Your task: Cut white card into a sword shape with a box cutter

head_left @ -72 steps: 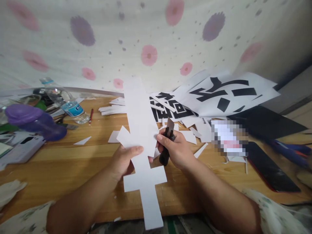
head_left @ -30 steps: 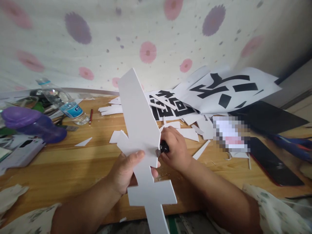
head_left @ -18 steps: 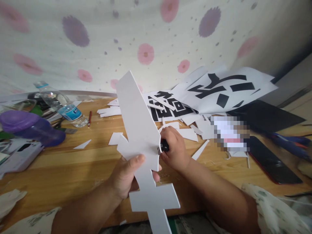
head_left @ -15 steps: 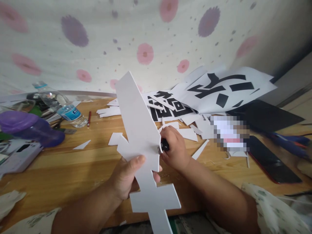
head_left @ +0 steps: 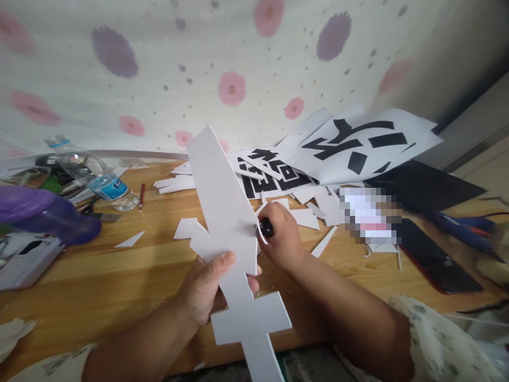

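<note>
A white foam board cutout (head_left: 222, 201), with a broad blade-like top and a cross-shaped lower part, is held tilted above the table. My left hand (head_left: 207, 286) grips its narrow middle, thumb flat on the front and fingertips showing behind the right edge. Wrapped round a black-handled knife (head_left: 265, 227), my right hand (head_left: 281, 233) works at the board's right edge. The blade is mostly hidden there. A thin white sliver (head_left: 261, 233) curls away from the edge beside the handle.
White board scraps (head_left: 304, 217) and printed sheets with black shapes (head_left: 358, 140) lie behind my right hand. A phone (head_left: 441, 257) and blue-handled pliers (head_left: 463, 228) are at right. A water bottle (head_left: 109, 185), red pen (head_left: 142, 196) and purple container (head_left: 43, 215) stand or lie at left.
The knife and my right hand have shifted slightly up along the board's edge, and the curled sliver stands out further. My left hand keeps its grip. The view has shifted a little.
</note>
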Tool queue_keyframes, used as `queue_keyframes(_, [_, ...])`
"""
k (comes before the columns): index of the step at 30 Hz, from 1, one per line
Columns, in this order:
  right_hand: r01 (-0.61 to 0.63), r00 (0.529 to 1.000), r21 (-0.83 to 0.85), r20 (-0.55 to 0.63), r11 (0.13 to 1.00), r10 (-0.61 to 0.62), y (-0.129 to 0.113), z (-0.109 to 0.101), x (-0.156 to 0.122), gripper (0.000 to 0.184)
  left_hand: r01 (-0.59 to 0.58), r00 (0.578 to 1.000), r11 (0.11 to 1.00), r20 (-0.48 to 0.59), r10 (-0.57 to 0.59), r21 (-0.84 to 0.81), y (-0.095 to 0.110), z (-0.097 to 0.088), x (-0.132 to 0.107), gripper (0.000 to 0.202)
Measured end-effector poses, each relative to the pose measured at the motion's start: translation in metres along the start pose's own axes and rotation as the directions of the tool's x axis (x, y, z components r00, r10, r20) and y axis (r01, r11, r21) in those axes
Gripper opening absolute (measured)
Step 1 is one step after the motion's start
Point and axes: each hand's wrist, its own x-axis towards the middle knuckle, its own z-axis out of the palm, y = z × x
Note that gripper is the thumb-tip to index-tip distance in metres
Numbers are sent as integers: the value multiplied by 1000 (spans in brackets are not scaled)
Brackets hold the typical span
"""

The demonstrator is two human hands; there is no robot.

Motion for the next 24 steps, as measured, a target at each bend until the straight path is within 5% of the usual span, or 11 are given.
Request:
queue_keyframes(3, [-189,982,5,-4,982,189,6,0,6,12,8,1000,999,-10,-8,35,-3,1,-1,44])
queue_keyframes(6, [-435,899,-3,-58,901,434,16,-4,15,20,23,1000,992,9,-24,124,-5,4,-4,41])
queue_keyframes(13, [-516,854,47,98,855,510,17,-12,16,26,-101,978,977,-159,132,186,12,10,0,32])
queue_keyframes(17, [-450,892,130,112,883,438,11,-10,7,23,-143,966,977,-190,173,159,13,7,6,36])
queue_keyframes(21, [-214,968,139,166,967,190,7,-4,-4,8,-153,957,982,-231,176,115,10,4,8,35])
queue_keyframes(24, [-47,982,136,188,990,21,3,0,-10,12,-147,959,986,-232,162,81,11,2,8,36])
